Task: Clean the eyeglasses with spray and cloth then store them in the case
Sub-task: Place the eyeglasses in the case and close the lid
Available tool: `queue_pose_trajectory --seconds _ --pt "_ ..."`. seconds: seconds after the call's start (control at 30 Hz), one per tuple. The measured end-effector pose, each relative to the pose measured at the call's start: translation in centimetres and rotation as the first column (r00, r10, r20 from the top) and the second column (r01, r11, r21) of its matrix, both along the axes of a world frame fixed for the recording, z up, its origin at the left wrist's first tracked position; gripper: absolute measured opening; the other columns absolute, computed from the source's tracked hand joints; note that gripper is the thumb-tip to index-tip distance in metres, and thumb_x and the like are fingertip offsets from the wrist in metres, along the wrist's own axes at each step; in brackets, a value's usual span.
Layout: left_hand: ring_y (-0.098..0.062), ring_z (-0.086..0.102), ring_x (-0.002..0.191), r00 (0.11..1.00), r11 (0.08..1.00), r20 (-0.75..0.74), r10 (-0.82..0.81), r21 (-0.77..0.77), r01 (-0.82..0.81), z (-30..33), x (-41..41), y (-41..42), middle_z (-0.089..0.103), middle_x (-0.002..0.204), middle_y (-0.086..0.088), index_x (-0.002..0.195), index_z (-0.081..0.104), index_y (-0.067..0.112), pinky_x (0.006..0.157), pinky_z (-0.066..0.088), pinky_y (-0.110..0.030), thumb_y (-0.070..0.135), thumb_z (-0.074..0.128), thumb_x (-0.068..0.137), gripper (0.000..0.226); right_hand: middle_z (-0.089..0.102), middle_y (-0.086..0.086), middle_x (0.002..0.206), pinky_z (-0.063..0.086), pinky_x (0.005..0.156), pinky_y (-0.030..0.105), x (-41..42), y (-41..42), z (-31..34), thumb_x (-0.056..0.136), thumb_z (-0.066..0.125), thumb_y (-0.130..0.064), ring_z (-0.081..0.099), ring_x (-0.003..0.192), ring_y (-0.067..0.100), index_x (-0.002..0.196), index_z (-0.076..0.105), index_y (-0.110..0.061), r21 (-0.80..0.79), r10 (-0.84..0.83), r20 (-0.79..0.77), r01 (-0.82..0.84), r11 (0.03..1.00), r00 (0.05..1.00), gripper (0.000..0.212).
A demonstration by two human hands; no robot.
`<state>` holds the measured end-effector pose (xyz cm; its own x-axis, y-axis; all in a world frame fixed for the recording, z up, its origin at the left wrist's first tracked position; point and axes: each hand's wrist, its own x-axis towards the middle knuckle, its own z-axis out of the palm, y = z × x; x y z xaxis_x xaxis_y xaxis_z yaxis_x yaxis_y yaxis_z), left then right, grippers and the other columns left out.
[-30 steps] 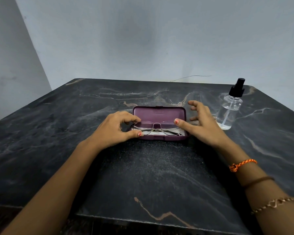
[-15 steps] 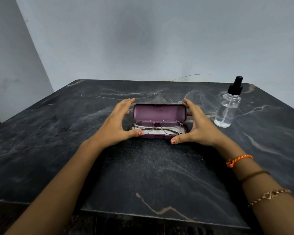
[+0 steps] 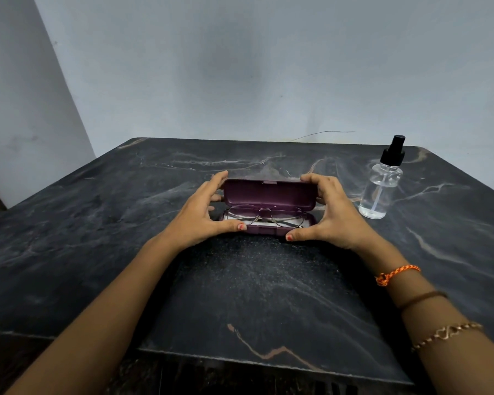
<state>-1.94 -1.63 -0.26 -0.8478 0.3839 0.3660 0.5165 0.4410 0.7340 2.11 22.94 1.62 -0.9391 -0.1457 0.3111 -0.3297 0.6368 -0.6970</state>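
**Eyeglasses lying in a half-open case, both hands on the lid**

The eyeglasses (image 3: 264, 214), a thin metal frame with clear lenses, lie folded inside the lower shell of a purple hard case (image 3: 269, 196). Beneath them a pale lining or cloth shows; which of the two cannot be told. The case sits near the middle of a dark marble table (image 3: 97, 229), its long side facing the viewer. Its lid stands partly raised and tilts forward over the glasses, so that its inner face is visible.

The left hand (image 3: 203, 215) grips the left end of the case: its fingers curl over the top corner of the lid while the thumb presses against the front edge of the lower shell. The right hand (image 3: 331, 215) mirrors this hold at the right end, fingers hooked over the lid's upper corner and thumb laid on the table just in front of the shell. Both grips are narrow and closed around the case.

A clear spray bottle (image 3: 381, 189) with a black pump head stands upright to the right of the case, near the right hand but apart from it. The right forearm carries an orange thread band (image 3: 397, 274), a dark band (image 3: 422, 298) and a gold chain bracelet (image 3: 447, 334). A pale wall (image 3: 240, 67) rises behind the table.
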Motion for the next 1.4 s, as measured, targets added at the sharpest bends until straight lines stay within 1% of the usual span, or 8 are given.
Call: queue_pose_trajectory --seconds 0.23,0.4,0.57,0.77,1.03,1.2,1.3,1.4 --pt "-0.002 0.047 0.105 0.993 0.998 -0.101 -0.067 0.008 0.068 0.1 0.2 0.0 0.041 0.116 0.014 0.127 0.038 0.041 0.078 0.052 -0.021 0.051 0.066 0.063 0.071 0.045 0.006 0.108 0.037 0.089 0.013 0.3 0.0 0.1 0.054 0.086 -0.020 0.047 0.100 0.016 0.106 0.049 -0.030 0.086 0.059 -0.112 -0.050 0.995 0.992 0.065" --pt "0.001 0.046 0.107 0.967 0.991 -0.233 -0.100 -0.112 0.075 0.1 0.2 -0.1 0.048 0.114 0.011 0.118 0.051 0.035 0.085 0.039 -0.011 0.053 0.063 0.066 0.057 0.047 -0.008 0.090 0.039 0.078 0.015 0.2 -0.1 -0.2 0.057 0.085 -0.016 0.049 0.088 0.013 0.095 0.064 -0.024 0.137 0.118 -0.178 -0.094 0.986 0.977 0.043" --pt "-0.001 0.043 0.112 0.930 0.966 -0.323 -0.175 -0.240 0.099 0.1 0.2 0.1 0.050 0.120 0.007 0.123 0.054 0.025 0.094 0.029 -0.005 0.051 0.064 0.066 0.064 0.057 -0.005 0.101 0.042 0.086 0.024 0.3 -0.1 -0.3 0.058 0.083 -0.021 0.055 0.097 0.016 0.102 0.067 -0.022 0.173 0.147 -0.200 -0.113 0.978 0.969 0.046" --pt "-0.010 0.044 0.120 0.912 0.937 -0.363 -0.191 -0.343 0.060 -0.5 0.0 0.2 0.052 0.130 0.001 0.129 0.042 0.030 0.098 0.041 -0.034 0.049 0.053 0.076 0.058 0.063 0.002 0.121 0.046 0.096 0.034 0.3 -0.3 -0.4 0.065 0.080 -0.023 0.057 0.110 0.016 0.120 0.061 -0.018 0.238 0.188 -0.161 -0.146 0.960 0.969 0.059" --pt "-0.023 0.054 0.115 0.806 0.907 -0.557 -0.201 -0.416 -0.061 -1.2 -0.3 0.3 0.056 0.128 -0.011 0.130 0.040 0.021 0.087 0.052 -0.043 0.044 0.046 0.081 0.054 0.061 0.009 0.127 0.054 0.087 0.041 0.3 -0.3 -1.3 0.077 0.055 -0.042 0.060 0.114 0.024 0.127 0.055 -0.011 0.526 0.254 -0.308 -0.058 0.848 0.917 0.058" --pt "-0.026 0.057 0.112 0.751 0.891 -0.618 -0.231 -0.444 -0.091 -1.0 -0.1 0.3 0.058 0.125 -0.014 0.128 0.044 0.015 0.077 0.056 -0.044 0.048 0.041 0.087 0.053 0.053 0.009 0.136 0.042 0.103 0.037 0.4 -0.3 -1.5 0.081 0.056 -0.034 0.050 0.125 0.024 0.133 0.047 -0.011 0.483 0.247 -0.260 -0.095 0.871 0.933 0.058" --pt "-0.028 0.057 0.112 0.750 0.878 -0.613 -0.247 -0.470 -0.094 -0.9 -0.1 0.3 0.057 0.126 -0.015 0.128 0.039 0.017 0.075 0.057 -0.044 0.053 0.025 0.092 0.053 0.053 0.012 0.135 0.044 0.102 0.040 0.3 -0.3 -1.5 0.083 0.054 -0.034 0.051 0.125 0.026 0.133 0.046 -0.009 0.506 0.263 -0.267 -0.097 0.857 0.927 0.057" --pt "-0.030 0.056 0.112 0.765 0.858 -0.589 -0.262 -0.505 -0.095 -0.7 0.2 0.4 0.057 0.125 -0.017 0.128 0.039 0.016 0.074 0.057 -0.046 0.050 0.029 0.092 0.050 0.055 0.014 0.133 0.048 0.096 0.046 0.3 -0.3 -1.6 0.083 0.054 -0.030 0.052 0.123 0.029 0.132 0.048 -0.006 0.521 0.270 -0.284 -0.088 0.849 0.920 0.055"
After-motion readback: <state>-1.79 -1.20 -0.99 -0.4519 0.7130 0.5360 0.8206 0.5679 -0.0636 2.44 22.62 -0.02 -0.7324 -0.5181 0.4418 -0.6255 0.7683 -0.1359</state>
